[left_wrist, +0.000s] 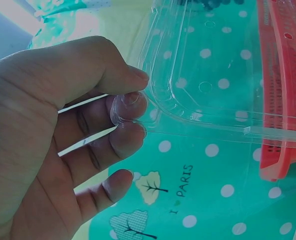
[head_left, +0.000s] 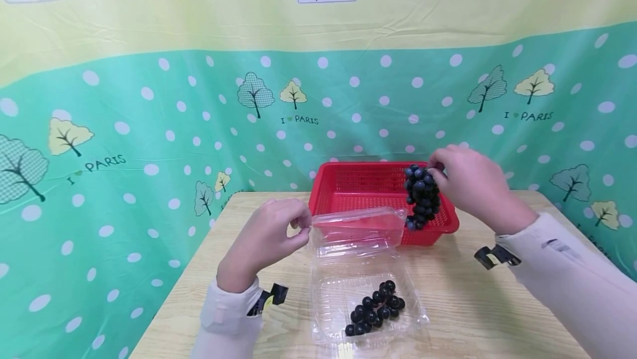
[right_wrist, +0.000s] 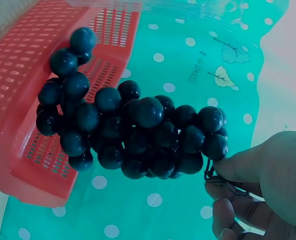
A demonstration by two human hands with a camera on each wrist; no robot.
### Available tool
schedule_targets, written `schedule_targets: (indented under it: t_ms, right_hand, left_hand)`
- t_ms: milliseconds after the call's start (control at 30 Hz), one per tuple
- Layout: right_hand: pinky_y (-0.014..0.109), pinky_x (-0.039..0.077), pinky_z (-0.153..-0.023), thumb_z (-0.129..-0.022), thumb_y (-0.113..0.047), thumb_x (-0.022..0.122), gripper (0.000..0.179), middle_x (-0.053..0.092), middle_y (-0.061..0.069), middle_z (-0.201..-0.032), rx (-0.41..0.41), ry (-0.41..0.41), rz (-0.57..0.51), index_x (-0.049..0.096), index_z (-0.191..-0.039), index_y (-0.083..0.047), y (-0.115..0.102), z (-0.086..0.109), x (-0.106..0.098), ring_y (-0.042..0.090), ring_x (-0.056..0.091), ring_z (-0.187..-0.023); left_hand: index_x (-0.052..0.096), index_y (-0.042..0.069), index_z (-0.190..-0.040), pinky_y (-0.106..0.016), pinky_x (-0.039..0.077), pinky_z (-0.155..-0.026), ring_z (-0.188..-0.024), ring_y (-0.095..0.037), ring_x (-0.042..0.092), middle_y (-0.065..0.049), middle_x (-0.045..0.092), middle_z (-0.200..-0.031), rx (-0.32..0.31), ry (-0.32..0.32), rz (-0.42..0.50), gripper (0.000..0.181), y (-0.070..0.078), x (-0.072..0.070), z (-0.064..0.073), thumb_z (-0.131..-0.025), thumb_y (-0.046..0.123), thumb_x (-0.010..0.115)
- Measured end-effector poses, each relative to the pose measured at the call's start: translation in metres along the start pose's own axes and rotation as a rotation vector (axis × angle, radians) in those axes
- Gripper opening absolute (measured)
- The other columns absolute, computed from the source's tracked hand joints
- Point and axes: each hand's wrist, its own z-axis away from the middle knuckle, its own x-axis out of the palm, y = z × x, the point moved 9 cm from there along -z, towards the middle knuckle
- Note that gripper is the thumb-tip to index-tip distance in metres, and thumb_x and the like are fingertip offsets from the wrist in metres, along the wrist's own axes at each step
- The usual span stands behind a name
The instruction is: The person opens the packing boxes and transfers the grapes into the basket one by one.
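Before the right end of the red basket [head_left: 365,182], the first grape bunch [head_left: 422,196] hangs stem end up, long axis nearly vertical, my right hand [head_left: 470,185] clamped on its stem [right_wrist: 209,171]; my left hand [head_left: 266,237] pinches the raised clear lid [head_left: 358,229]. I count two bunches, the second bunch [head_left: 375,308] slanting near-left to far-right in one box [head_left: 328,292], and one basket.

Pale sleeves [head_left: 226,320], black wrist mounts [head_left: 506,255]
Left mount's [head_left: 280,293] got a little yellow spot [head_left: 269,301], and there's a greyish patch [head_left: 559,248] on the right sleeve [head_left: 572,287] near the cuff [head_left: 517,227]. Left hand [head_left: 264,237] and right hand [head_left: 470,182] are both bare.
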Motion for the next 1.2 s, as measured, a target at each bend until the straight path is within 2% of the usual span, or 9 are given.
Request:
schedule_targets:
  t_ms: [400, 600, 800, 933, 1200]
  right_hand:
    - [0.043, 0.056, -0.064, -0.094, -0.015, 0.071, 0.015, 0.067, 0.009, -0.096, -0.003, -0.039, -0.014, 0.072, -0.107, -0.009, 0.004, 0.004, 0.019, 0.025, 0.060, -0.080]
    - [0.042, 0.057, -0.064, -0.093, -0.014, 0.071, 0.011, 0.067, 0.006, -0.092, -0.030, -0.049, -0.001, 0.072, -0.103, -0.010, 0.003, 0.004, 0.027, 0.023, 0.059, -0.077]
    - [0.045, 0.058, -0.065, -0.092, -0.014, 0.073, 0.012, 0.071, 0.010, -0.099, -0.039, -0.043, 0.003, 0.074, -0.103, -0.010, 0.005, 0.007, 0.034, 0.025, 0.064, -0.082]
    - [0.043, 0.056, -0.064, -0.092, -0.015, 0.073, 0.011, 0.067, 0.007, -0.092, -0.026, -0.063, 0.000, 0.074, -0.102, -0.011, 0.007, 0.009, 0.041, 0.024, 0.060, -0.079]
    - [0.040, 0.055, -0.062, -0.092, -0.015, 0.074, 0.010, 0.066, 0.006, -0.089, -0.029, -0.083, 0.007, 0.074, -0.101, -0.010, 0.009, 0.011, 0.053, 0.022, 0.059, -0.076]
  left_hand:
    - [0.062, 0.020, -0.083, -0.025, 0.052, -0.071, -0.074, -0.007, 0.059, 0.011, 0.061, -0.076, -0.004, -0.001, 0.003, 0.017, -0.001, 0.000, 0.001, -0.082, 0.007, 0.074]
    - [0.062, 0.020, -0.083, -0.025, 0.052, -0.071, -0.073, -0.007, 0.059, 0.012, 0.061, -0.076, -0.001, 0.001, -0.001, 0.018, -0.001, 0.000, 0.001, -0.082, 0.007, 0.074]
    - [0.063, 0.020, -0.083, -0.024, 0.052, -0.070, -0.073, -0.007, 0.058, 0.012, 0.061, -0.076, 0.001, 0.000, 0.001, 0.018, -0.001, 0.000, 0.000, -0.082, 0.007, 0.075]
    - [0.063, 0.020, -0.083, -0.024, 0.052, -0.070, -0.073, -0.006, 0.059, 0.011, 0.061, -0.076, 0.000, -0.001, 0.001, 0.017, -0.001, 0.000, 0.000, -0.082, 0.007, 0.075]
    - [0.063, 0.020, -0.083, -0.024, 0.052, -0.070, -0.073, -0.006, 0.058, 0.012, 0.061, -0.076, 0.002, -0.001, -0.004, 0.017, -0.001, 0.000, 0.000, -0.081, 0.007, 0.074]
